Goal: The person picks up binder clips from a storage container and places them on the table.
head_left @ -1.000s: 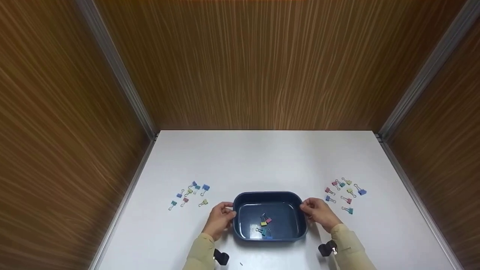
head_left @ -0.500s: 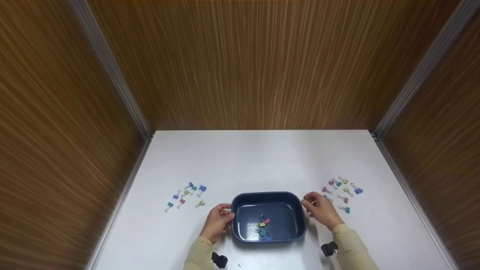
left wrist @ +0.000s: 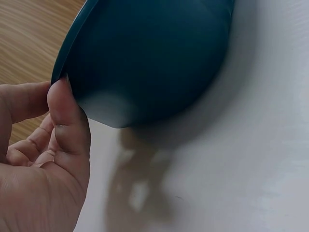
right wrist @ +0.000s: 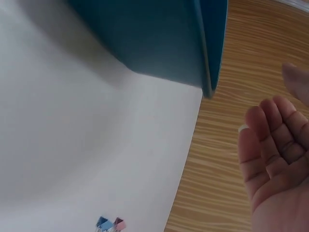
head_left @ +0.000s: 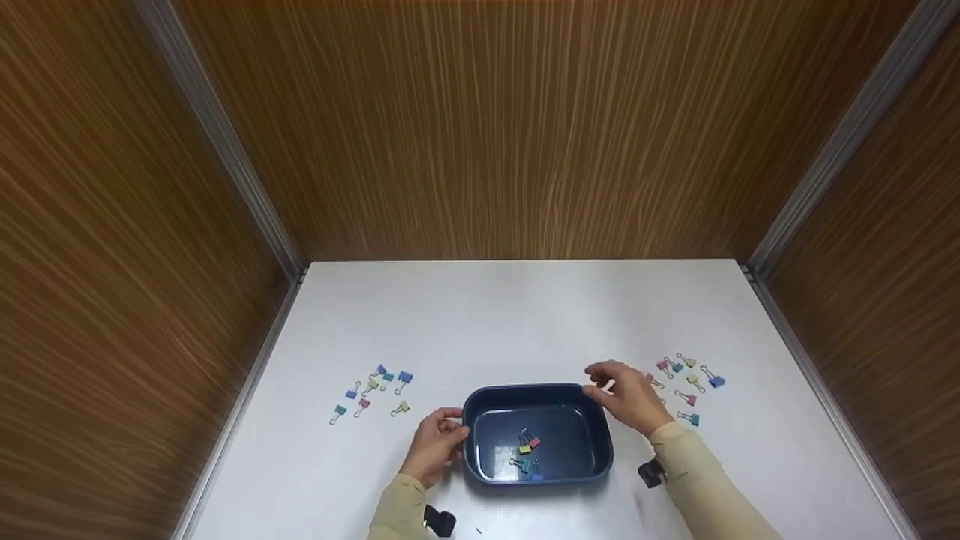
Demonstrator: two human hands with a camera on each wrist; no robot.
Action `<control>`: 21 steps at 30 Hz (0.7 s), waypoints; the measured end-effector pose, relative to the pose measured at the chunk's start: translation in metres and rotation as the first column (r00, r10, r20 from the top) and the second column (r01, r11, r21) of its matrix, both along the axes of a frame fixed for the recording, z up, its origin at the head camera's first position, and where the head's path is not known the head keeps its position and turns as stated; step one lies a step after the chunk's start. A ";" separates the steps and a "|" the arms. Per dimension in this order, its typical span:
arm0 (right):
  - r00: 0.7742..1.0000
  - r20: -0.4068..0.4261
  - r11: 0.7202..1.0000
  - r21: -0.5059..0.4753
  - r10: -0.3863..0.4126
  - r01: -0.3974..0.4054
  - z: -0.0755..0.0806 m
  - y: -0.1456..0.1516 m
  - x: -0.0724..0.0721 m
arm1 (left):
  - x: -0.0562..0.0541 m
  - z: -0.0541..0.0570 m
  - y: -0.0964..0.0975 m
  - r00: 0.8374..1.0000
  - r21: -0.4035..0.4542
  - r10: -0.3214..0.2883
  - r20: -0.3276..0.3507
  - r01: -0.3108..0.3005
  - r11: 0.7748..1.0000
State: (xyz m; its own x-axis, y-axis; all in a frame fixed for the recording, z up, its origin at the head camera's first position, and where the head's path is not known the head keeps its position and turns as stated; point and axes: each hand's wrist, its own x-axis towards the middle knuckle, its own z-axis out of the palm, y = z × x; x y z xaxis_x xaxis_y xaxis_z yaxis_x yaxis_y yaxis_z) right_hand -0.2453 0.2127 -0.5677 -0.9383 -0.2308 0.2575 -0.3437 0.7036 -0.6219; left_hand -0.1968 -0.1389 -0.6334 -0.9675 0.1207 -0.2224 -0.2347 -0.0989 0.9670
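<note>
A dark blue rectangular basin (head_left: 540,482) stands near the front of the white table. My left hand (head_left: 433,446) pinches its left rim between thumb and fingers; the left wrist view shows the thumb (left wrist: 67,111) on the basin's outer wall (left wrist: 154,58). Beside the back right corner is my right hand (head_left: 628,397), its fingers loosely bent and holding nothing. A gap separates that hand (right wrist: 280,169) from the basin rim (right wrist: 207,72) in the right wrist view. Inside the basin lie a yellow binder clip (head_left: 524,448), a pink one (head_left: 534,442), a teal one (head_left: 523,466) and a blue one (head_left: 537,477).
Several coloured binder clips lie loose on the table at left, among them a red one (head_left: 364,403). Another scattered group is at right, with a blue clip (head_left: 716,381) at its outer side. Wood-grain panels (head_left: 480,135) enclose the table's back and sides.
My right hand has let go of the basin's right rim and moved back and left toward the back right corner. The left hand keeps its pinch on the left rim.
</note>
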 end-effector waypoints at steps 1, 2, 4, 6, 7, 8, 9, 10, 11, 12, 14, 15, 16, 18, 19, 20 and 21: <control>1.000 -0.001 1.000 0.008 0.010 -0.010 0.000 -0.003 -0.001 | 0.000 0.002 0.000 1.000 -0.001 -0.002 0.002 0.002 1.000; 1.000 0.003 1.000 0.013 0.020 -0.020 0.000 -0.006 -0.002 | 0.002 0.006 0.000 1.000 -0.001 -0.004 0.002 0.004 1.000; 0.999 0.014 0.999 0.022 0.045 -0.045 -0.001 -0.012 -0.004 | 0.005 0.012 0.001 1.000 0.005 -0.004 -0.008 0.004 1.000; 0.998 0.024 0.997 0.036 0.062 -0.063 -0.002 -0.018 -0.004 | 0.008 0.019 0.001 1.000 0.001 -0.005 -0.018 0.005 1.000; 0.997 0.031 0.997 0.041 0.071 -0.072 -0.003 -0.021 -0.004 | 0.009 0.021 0.001 1.000 0.000 -0.005 -0.018 0.005 1.000; 0.996 0.040 0.996 0.043 0.082 -0.084 -0.004 -0.024 -0.004 | 0.009 0.019 0.001 1.000 0.003 -0.005 -0.019 0.005 1.000; 0.994 0.046 0.994 0.045 0.095 -0.097 -0.005 -0.027 -0.004 | 0.008 0.016 0.001 1.000 0.004 -0.004 -0.019 0.004 1.000; 0.993 0.048 0.993 0.047 0.110 -0.112 -0.005 -0.029 -0.004 | 0.006 0.011 0.001 1.000 0.001 -0.004 -0.016 0.004 1.000; 0.991 0.049 0.991 0.048 0.126 -0.128 -0.006 -0.032 -0.004 | 0.005 0.010 0.001 1.000 -0.002 -0.003 -0.007 0.003 1.000; 0.988 0.048 0.988 0.048 0.147 -0.149 -0.007 -0.035 -0.005 | 0.003 0.006 0.001 1.000 -0.002 -0.003 0.005 0.003 1.000; 0.981 0.037 0.980 0.049 0.191 -0.193 -0.007 -0.040 -0.007 | 0.000 -0.002 0.001 1.000 -0.001 0.002 0.011 -0.001 1.000; 0.977 0.027 0.975 0.052 0.213 -0.214 -0.007 -0.043 -0.009 | 0.000 -0.003 0.001 1.000 0.001 0.004 0.011 -0.004 1.000; 0.973 0.018 0.971 0.057 0.231 -0.231 -0.008 -0.046 -0.011 | 0.000 -0.003 0.000 1.000 -0.001 0.007 0.015 -0.007 1.000; 0.967 0.010 0.965 0.065 0.253 -0.253 -0.007 -0.050 -0.014 | 0.000 -0.003 0.000 1.000 -0.005 0.010 0.011 -0.010 1.000; 0.966 0.009 0.963 0.072 0.260 -0.260 -0.007 -0.053 -0.016 | 0.000 -0.003 0.000 1.000 -0.006 0.011 0.009 -0.011 1.000; 0.965 0.017 0.962 0.079 0.261 -0.262 -0.007 -0.055 -0.018 | 0.001 -0.002 0.000 1.000 -0.008 0.014 0.008 -0.014 1.000; 0.964 0.026 0.961 0.085 0.263 -0.264 -0.006 -0.057 -0.019 | 0.001 -0.002 0.000 1.000 -0.007 0.017 0.009 -0.017 1.000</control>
